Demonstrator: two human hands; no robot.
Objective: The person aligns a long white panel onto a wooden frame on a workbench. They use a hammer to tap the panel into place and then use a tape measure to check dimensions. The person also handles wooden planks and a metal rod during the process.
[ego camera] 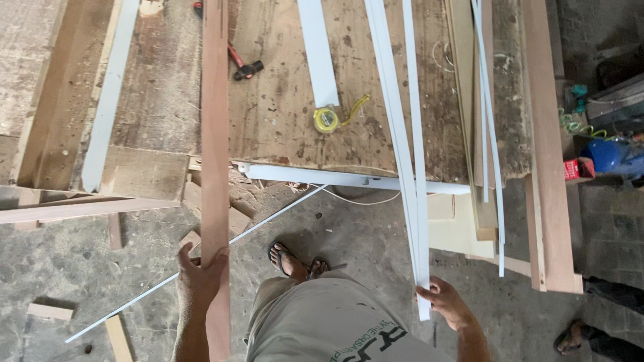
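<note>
My left hand (pixel 196 273) grips the near end of a long reddish-brown plank (pixel 215 134) that runs away from me over the left part of the workbench (pixel 282 121). My right hand (pixel 446 300) holds the near ends of two thin white strips (pixel 402 134) that lie across the bench and stick out past its front edge. A yellow tape measure (pixel 327 119) sits on the bench between the plank and the strips, beside a short white board (pixel 318 50). My sandalled foot (pixel 290 260) shows below.
A hammer (pixel 245 67) lies at the far side of the bench. More planks (pixel 547 147) and white strips lean at the right. Wood offcuts (pixel 48 311) litter the concrete floor. A blue power tool (pixel 607 155) sits far right, near another person's foot (pixel 570 338).
</note>
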